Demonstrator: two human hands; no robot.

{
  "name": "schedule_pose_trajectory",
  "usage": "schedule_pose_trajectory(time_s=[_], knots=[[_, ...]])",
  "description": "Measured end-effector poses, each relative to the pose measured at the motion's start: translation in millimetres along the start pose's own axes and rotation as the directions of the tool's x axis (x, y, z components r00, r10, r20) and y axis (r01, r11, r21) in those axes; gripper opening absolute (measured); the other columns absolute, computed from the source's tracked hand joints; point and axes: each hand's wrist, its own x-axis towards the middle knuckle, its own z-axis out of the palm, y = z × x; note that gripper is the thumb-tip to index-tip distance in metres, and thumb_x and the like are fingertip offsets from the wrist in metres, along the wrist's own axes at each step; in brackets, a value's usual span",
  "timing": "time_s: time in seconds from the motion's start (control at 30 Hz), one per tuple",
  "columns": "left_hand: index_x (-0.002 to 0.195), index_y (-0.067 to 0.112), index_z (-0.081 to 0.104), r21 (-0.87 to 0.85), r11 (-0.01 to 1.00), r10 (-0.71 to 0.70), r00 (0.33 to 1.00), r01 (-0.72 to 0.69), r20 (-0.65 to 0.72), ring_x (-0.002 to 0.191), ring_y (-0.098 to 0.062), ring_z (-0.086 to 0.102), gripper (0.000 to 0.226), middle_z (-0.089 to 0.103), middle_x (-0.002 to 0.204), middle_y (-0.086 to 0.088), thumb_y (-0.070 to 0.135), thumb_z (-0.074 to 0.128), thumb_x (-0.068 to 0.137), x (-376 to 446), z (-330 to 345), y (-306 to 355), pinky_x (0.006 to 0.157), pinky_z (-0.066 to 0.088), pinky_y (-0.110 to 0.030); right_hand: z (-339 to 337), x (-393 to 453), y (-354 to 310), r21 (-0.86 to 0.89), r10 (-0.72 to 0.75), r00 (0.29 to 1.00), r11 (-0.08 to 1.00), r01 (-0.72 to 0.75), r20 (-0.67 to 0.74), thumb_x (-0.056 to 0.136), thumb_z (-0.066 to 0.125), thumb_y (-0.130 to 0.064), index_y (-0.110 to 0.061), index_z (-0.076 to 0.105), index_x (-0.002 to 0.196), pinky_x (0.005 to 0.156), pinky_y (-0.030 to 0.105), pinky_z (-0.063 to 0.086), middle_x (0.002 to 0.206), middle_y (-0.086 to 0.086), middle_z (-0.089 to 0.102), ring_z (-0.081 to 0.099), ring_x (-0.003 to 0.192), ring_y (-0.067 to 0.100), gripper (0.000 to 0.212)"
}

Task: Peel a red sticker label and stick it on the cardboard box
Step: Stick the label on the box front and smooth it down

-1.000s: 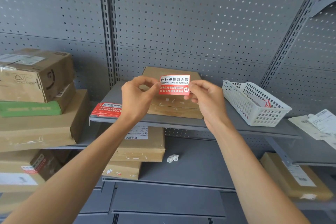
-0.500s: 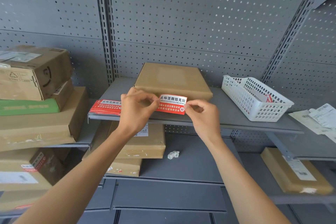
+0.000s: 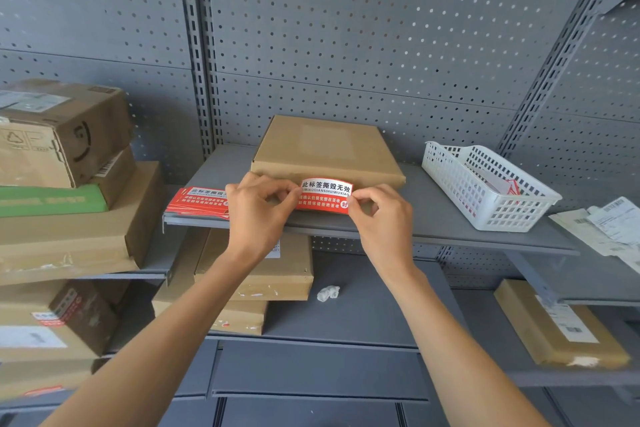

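My left hand [image 3: 258, 215] and right hand [image 3: 382, 218] pinch the sticker [image 3: 325, 196] by its 2 ends against the box's [image 3: 325, 152] front edge, bare shelf [image 3: 429, 218] to the right.

My left hand [image 3: 258, 208] hides the sticker's [image 3: 325, 197] left end. Box [image 3: 325, 152] front edge mostly covered. Left boxes [image 3: 62, 135] cut off.

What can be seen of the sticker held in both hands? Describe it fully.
The sticker is a small rectangular label, white band with black print on top, red with white print below. It bows slightly, held level at the front edge of the cardboard box. The left hand pinches its left end, the right hand its right.
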Motion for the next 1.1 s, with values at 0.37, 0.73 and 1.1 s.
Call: schedule_pose_trajectory(time_s=[0.37,0.73,1.1], knots=[[0.084,0.029,0.080,0.129,0.992,0.019,0.999,-0.015,-0.037,0.084,-0.017,0.051,0.008,0.069,0.069,0.012,0.029,0.076,0.091,2,7,-5,0.083,0.033,-0.045,4,1,-1,-0.104,-0.042,0.999,0.994,0.041,-0.010,0.087,0.073,-0.019,-0.018,0.073,0.080,0.067,0.035,0.053,0.083,-0.005,0.068,0.062,0.074,0.012,0.007],[0.084,0.026,0.080,0.225,0.971,0.091,0.995,-0.078,-0.046,0.083,-0.017,0.051,0.007,0.068,0.069,0.012,0.030,0.077,0.090,4,9,-9,0.081,0.028,-0.040,8,3,-2,-0.176,-0.024,0.999,0.984,0.019,-0.023,0.089,0.070,-0.022,-0.019,0.066,0.075,0.060,0.040,0.051,0.066,-0.008,0.066,0.057,0.058,0.018,0.014],[0.085,0.021,0.070,0.297,0.953,0.092,0.991,-0.058,-0.099,0.097,-0.026,0.051,0.017,0.064,0.095,0.003,0.030,0.084,0.082,6,9,-11,0.084,0.029,-0.040,3,4,0,-0.208,-0.009,0.999,0.978,-0.002,-0.051,0.086,0.077,-0.030,-0.016,0.055,0.074,0.062,0.041,0.049,0.064,-0.010,0.053,0.055,0.059,0.024,0.028]])
